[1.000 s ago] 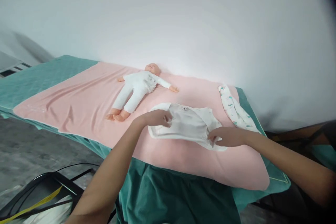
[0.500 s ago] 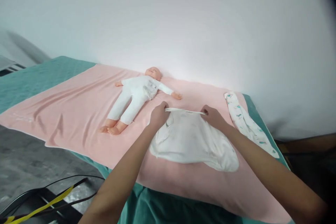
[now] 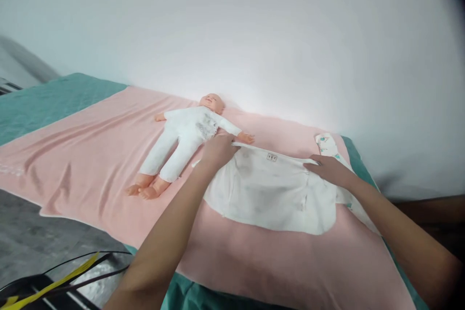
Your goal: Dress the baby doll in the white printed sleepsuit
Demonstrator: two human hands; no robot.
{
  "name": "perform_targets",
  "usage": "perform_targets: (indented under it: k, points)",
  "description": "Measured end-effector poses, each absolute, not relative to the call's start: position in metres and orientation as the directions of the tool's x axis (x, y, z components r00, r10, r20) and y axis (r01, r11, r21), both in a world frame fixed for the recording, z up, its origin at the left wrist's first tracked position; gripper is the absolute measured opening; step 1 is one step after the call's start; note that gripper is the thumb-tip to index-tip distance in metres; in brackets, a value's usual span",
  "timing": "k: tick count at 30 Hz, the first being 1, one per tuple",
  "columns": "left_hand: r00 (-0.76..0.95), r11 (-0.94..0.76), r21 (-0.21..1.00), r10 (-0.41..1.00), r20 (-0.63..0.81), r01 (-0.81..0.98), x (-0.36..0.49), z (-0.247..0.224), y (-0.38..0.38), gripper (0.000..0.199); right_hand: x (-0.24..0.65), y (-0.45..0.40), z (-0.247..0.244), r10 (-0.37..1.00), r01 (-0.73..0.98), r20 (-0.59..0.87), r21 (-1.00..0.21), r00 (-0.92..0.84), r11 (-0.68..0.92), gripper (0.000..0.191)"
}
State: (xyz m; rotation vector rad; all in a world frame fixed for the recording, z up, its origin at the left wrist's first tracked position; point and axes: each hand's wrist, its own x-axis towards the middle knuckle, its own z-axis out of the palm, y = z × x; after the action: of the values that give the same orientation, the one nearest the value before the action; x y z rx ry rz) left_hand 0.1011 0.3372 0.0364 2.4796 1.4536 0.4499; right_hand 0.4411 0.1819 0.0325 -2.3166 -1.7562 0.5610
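Observation:
Stretched between my two hands is a white baby shirt [image 3: 269, 193], with a small dark print near its upper edge. My left hand [image 3: 220, 151] pinches that edge at its left end, close to the doll's outstretched arm. Farther right, my right hand [image 3: 329, 168] grips the same edge. The lower part of the shirt spreads over the pink blanket [image 3: 94, 140]. A baby doll [image 3: 185, 131] with a white cloth body lies on its back, left of the shirt, its head toward the wall.
White patterned baby pants [image 3: 329, 147] lie at the right, partly hidden behind my right hand and forearm. A green cover [image 3: 54, 101] shows beneath the blanket. Black cables and a yellow strap [image 3: 61, 283] are at lower left. A white wall [image 3: 232, 24] stands behind.
My right hand has moved to the right, away from my left, pulling the shirt's upper edge wider. The small print now shows. The view has shifted slightly.

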Motion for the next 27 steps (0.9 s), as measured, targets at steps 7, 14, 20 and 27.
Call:
perform_targets:
  k: [7, 14, 20, 27]
  points:
    - [0.496, -0.57, 0.204, 0.807, 0.322, 0.796, 0.172, -0.017, 0.314, 0.028, 0.382, 0.219, -0.029, 0.925, 0.982, 0.343, 0.026, 0.165, -0.185, 0.035]
    - [0.529, -0.563, 0.342, 0.826, 0.196, 0.753, 0.195, -0.045, 0.307, 0.037, 0.336, 0.239, -0.054, 0.906, 0.944, 0.28, -0.182, 0.317, -0.274, 0.026]
    - [0.531, -0.566, 0.399, 0.822, 0.206, 0.722, 0.195, -0.051, 0.318, 0.06, 0.333, 0.251, -0.059, 0.762, 0.857, 0.421, -0.385, 0.493, -0.342, 0.046]
    - [0.616, -0.675, 0.294, 0.737, 0.277, 0.676, 0.188, -0.056, 0.33, 0.056, 0.343, 0.248, -0.07, 0.815, 0.91, 0.414, -0.269, 0.405, -0.315, 0.051]
